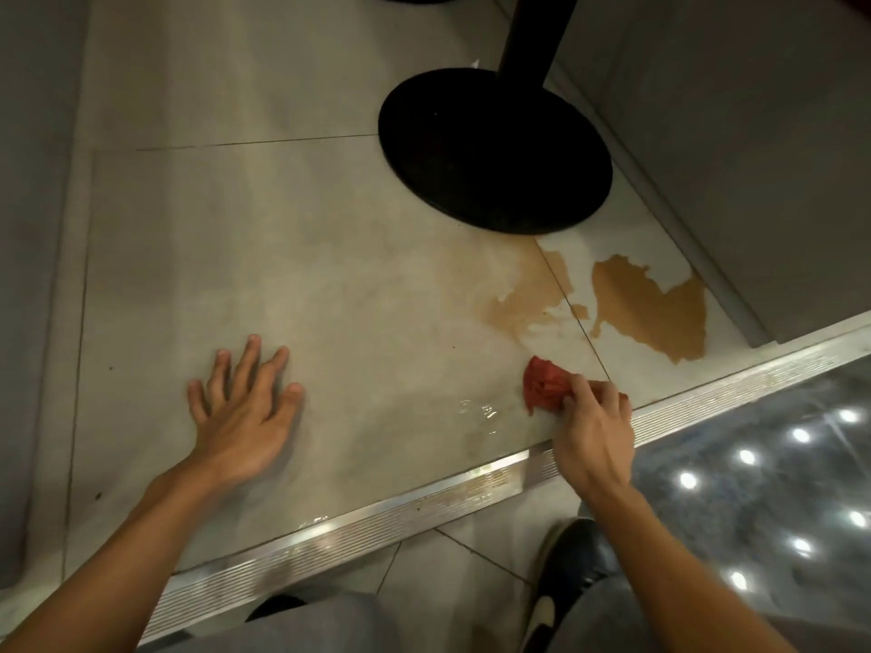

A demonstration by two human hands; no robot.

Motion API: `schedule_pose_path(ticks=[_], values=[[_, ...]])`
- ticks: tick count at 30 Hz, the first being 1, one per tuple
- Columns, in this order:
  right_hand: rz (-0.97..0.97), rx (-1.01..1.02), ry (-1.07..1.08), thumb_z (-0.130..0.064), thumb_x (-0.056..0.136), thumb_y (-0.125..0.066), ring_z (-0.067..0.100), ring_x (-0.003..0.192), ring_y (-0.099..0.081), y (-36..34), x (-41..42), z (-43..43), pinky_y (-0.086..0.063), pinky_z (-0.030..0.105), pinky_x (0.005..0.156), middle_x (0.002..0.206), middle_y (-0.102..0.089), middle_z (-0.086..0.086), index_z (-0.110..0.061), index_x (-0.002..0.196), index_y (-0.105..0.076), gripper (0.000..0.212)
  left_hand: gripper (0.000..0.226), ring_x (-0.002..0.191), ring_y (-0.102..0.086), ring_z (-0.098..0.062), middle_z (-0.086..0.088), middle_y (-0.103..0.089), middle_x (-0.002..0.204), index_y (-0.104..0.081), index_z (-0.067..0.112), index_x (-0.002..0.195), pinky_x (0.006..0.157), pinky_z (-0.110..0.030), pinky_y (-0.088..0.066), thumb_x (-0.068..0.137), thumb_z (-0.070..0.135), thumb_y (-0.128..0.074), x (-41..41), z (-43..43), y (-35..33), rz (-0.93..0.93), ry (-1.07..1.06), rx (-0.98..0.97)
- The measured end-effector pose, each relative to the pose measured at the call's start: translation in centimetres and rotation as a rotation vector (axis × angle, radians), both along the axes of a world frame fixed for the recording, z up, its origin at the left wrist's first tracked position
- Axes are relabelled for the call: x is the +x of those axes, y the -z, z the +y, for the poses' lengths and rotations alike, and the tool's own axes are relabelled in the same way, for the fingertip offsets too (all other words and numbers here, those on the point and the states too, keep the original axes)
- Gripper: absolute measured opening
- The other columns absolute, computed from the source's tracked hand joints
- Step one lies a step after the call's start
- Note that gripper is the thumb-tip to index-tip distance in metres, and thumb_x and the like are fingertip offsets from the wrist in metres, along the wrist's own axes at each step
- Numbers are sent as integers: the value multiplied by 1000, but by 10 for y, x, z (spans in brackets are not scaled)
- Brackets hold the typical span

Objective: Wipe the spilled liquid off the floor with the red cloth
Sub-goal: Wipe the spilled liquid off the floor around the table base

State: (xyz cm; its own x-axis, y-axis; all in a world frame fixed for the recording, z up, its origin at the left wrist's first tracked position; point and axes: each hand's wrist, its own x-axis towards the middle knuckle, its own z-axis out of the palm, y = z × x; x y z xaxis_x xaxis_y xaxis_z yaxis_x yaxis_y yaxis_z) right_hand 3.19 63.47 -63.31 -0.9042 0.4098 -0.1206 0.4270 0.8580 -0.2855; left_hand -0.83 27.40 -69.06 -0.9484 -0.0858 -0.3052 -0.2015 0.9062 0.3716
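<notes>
Gripping right hand [596,431] hides part of red cloth [544,386]

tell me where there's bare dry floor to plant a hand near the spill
Bare tile lies between the left hand and the black base. Crowded on the right: brown spill, red cloth gripped by the right hand, wet patch beside it.

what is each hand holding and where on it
The right hand holds the bunched red cloth, its grip on the cloth's right end. The left hand holds nothing, spread on the floor.
</notes>
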Motion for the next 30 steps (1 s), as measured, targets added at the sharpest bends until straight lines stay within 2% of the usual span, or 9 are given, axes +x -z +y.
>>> schedule_pose_path(ticks=[2,5,10,14,19,22,24,27,30], values=[[-5,17,75,-24,100,-39,32,111,-41,5,3,-25,-40,48,93,121,-46,9,-21,125,-49,27,70,145,20,-12,18,12,159,-17,46,147,113,-43,18,81,68,-12,-1,0,-2,-4,-1,4],[-27,-14,71,-29,100,-39,26,110,-39,7,8,-64,-37,44,93,120,-43,3,-26,128,-47,29,71,145,21,-13,18,12,159,-17,45,148,113,-44,18,81,67,-13,0,2,-4,-11,-1,2],[-16,-13,-47,-25,97,-40,25,114,-37,11,18,-124,-35,42,97,126,-42,1,-30,130,-46,34,71,145,19,-13,16,10,160,-18,44,148,113,-44,18,80,66,-14,-1,3,-7,-7,-6,14],[-10,-17,-178,-23,93,-43,28,110,-41,11,29,-160,-36,42,98,125,-45,2,-32,127,-49,35,70,145,19,-13,17,9,160,-19,45,147,114,-44,17,81,66,-14,0,1,-6,-2,-6,27],[-84,-208,-320,-13,90,-46,27,109,-44,1,32,-169,-42,40,94,121,-50,1,-28,125,-53,39,68,144,21,-9,19,11,159,-17,48,146,113,-42,18,82,68,-12,-2,-4,-2,-1,11,53],[-73,-529,-239,-8,96,-43,23,97,-57,-20,16,-140,-46,33,87,104,-64,0,-22,119,-59,31,67,144,20,-9,21,10,158,-17,50,146,114,-41,17,82,69,-10,-4,-8,0,-13,18,51],[-31,-626,-143,-9,99,-42,15,87,-61,-35,5,-113,-46,27,78,92,-65,-11,-28,112,-60,29,66,145,18,-9,23,10,158,-18,52,145,114,-41,17,81,69,-10,-4,-10,0,-22,14,57],[31,-539,-95,-12,101,-39,13,79,-63,-45,-9,-77,-50,30,68,85,-63,-13,-35,104,-55,28,65,145,17,-9,23,10,158,-17,54,144,115,-42,15,81,70,-9,-4,-8,2,-12,8,49],[26,-338,-47,-7,98,-41,27,94,-62,-31,-11,-68,-47,33,76,98,-66,2,-20,115,-55,26,65,145,18,-9,22,10,158,-16,53,144,115,-42,15,82,70,-9,-3,-7,3,-3,9,46]])
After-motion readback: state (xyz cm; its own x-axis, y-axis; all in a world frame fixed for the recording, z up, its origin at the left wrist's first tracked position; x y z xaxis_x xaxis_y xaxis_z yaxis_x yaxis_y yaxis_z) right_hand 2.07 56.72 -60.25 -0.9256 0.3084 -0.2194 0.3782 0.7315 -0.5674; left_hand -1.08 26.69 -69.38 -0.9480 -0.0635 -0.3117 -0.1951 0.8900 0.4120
